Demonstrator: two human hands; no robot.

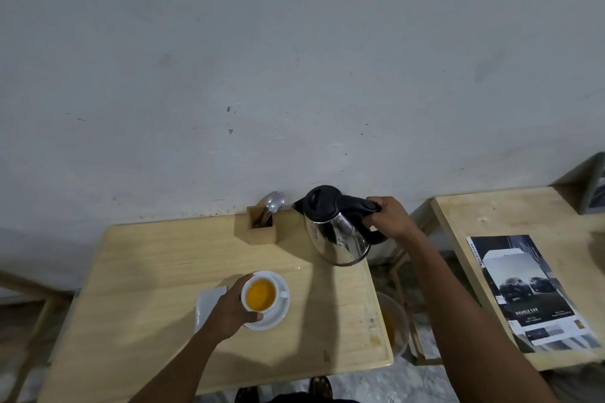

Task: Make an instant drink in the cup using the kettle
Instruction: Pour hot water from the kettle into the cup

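Right grip [388,217] on kettle [337,232], table-edge [373,285]

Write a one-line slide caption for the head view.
Right hand holds the kettle tilted by its handle while the left hand steadies the cup of orange drink on its saucer.

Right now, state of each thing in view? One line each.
kettle: lid shut, tilted, held by the handle.
cup: upright on saucer, holds orange liquid.
saucer: flat on table.
wooden holder: upright, holds cutlery.
left hand: gripping cup.
right hand: gripping kettle handle.
magazine: closed, flat on side table.
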